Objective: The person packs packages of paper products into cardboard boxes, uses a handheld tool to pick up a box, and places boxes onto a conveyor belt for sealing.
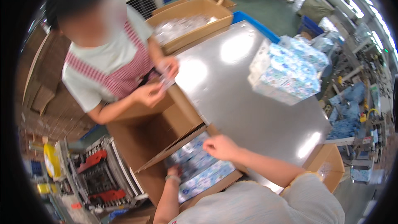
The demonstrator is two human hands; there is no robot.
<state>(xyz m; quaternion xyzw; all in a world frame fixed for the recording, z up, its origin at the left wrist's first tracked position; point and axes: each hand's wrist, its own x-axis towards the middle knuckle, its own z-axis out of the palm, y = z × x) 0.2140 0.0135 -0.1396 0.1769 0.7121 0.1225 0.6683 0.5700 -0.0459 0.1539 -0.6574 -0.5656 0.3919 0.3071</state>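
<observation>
My left hand [175, 171] reaches down inside a cardboard box [155, 189], against floral blue-and-white packages [202, 177] in clear wrapping; its fingers are partly hidden, so its grip is unclear. Above the same box's far right edge is my right hand [220, 147], its fingers curled and partly hidden from view. Several wrapped packages lie side by side in the box. A stack of similar floral packages [289, 71] stands on the metal table [230, 112] to the right.
Across from me a person in a checked apron [124, 77] handles a small clear plastic piece [167, 79] over another cardboard box [183, 112]. Beyond are a carton of clear plastic [192, 42] and a blue bin [258, 26]. A smaller carton [332, 168] stands at the right.
</observation>
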